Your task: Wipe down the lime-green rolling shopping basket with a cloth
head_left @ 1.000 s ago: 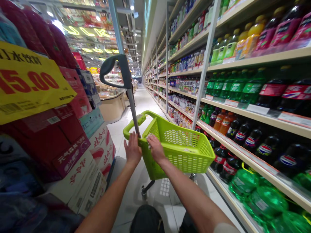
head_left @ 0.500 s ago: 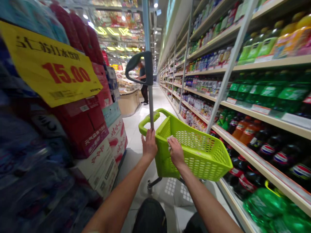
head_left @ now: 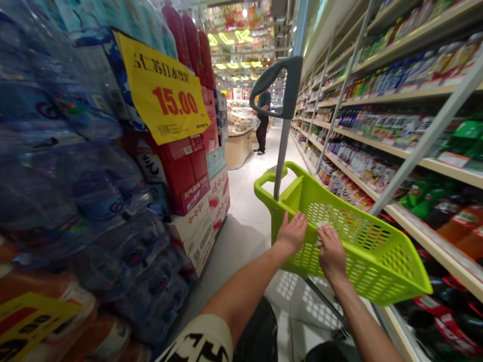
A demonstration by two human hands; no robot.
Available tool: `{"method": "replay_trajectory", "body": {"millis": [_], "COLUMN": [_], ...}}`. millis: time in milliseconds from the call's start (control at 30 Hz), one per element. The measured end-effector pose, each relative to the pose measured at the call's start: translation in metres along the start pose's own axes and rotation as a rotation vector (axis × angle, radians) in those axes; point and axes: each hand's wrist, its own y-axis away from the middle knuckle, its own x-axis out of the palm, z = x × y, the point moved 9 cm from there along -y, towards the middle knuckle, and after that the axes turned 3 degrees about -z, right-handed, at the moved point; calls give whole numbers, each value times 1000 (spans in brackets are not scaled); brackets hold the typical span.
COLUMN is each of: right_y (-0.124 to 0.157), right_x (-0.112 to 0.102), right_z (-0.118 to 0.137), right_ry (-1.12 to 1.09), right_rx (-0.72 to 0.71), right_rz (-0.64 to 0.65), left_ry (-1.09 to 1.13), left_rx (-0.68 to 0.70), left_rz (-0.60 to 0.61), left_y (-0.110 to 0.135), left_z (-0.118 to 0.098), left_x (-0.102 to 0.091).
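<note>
A lime green wheeled shopping basket stands in the aisle in front of me, its grey pull handle raised on a metal pole. My left hand rests on the basket's near rim beside the pole's base, fingers curled over the edge. My right hand grips the same rim a little to the right, with a small crumpled white thing pinched under its fingers.
Stacked drink cartons and shrink-wrapped bottle packs with a yellow 15.00 price sign wall the left. Shelves of bottled drinks line the right. A person in dark clothes stands by a counter down the aisle.
My view has swung left and the basket has shifted right in it. My left hand has slid from the pole's base to the basket rim. The right hand keeps its grip.
</note>
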Motion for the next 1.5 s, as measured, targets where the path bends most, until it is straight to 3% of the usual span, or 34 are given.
{"method": "replay_trajectory", "body": {"millis": [100, 233, 300, 367, 433, 500, 567, 700, 767, 933, 1033, 1133, 1200, 1400, 1500], "right_y": [3, 32, 42, 42, 37, 37, 45, 76, 80, 59, 62, 85, 105, 166, 153], "right_x": [-1, -41, -59, -60, -46, -41, -55, -104, -108, -74, -88, -117, -118, -74, -85], "right_z": [-6, -70, -84, -74, -56, -55, -79, -135, -131, -78, -98, -139, -151, -130, -118], "right_ry": [16, 146, 198, 195, 148, 132, 159, 283, 276, 88, 134, 248, 267, 201, 166], "right_rx": [-41, 40, 103, 110, 45, 39, 109, 326, 334, 142, 201, 328, 346, 346, 317], "right_rz": [42, -37, -91, -94, -3, 38, 20, -109, -143, -37, -41, -115, -120, 58, 8], "left_ry": [5, 40, 79, 120, 153, 174, 184, 178, 174, 160, 171, 180, 175, 158, 158], "left_rx": [-1, -54, -64, -24, 10, 14, 20, -14, -6, 9, 27, 22, 10, 12, 12], "left_rz": [12, 44, 49, 62, 83, 99, 109, 138, 157, 171, 165, 173, 177, 201, 211], "left_y": [3, 2, -1, -5, -6, -6, -5, -7, -8, -9, -9, -11, -11, -11, -11], "left_z": [-2, 4, -3, -17, -30, -35, -35, -37, -46, -61, -61, -60, -62, -66, -66], "left_x": [0, 0, 2, 7, 13, 19, 23, 27, 27, 26, 24, 23, 23, 23, 23]}}
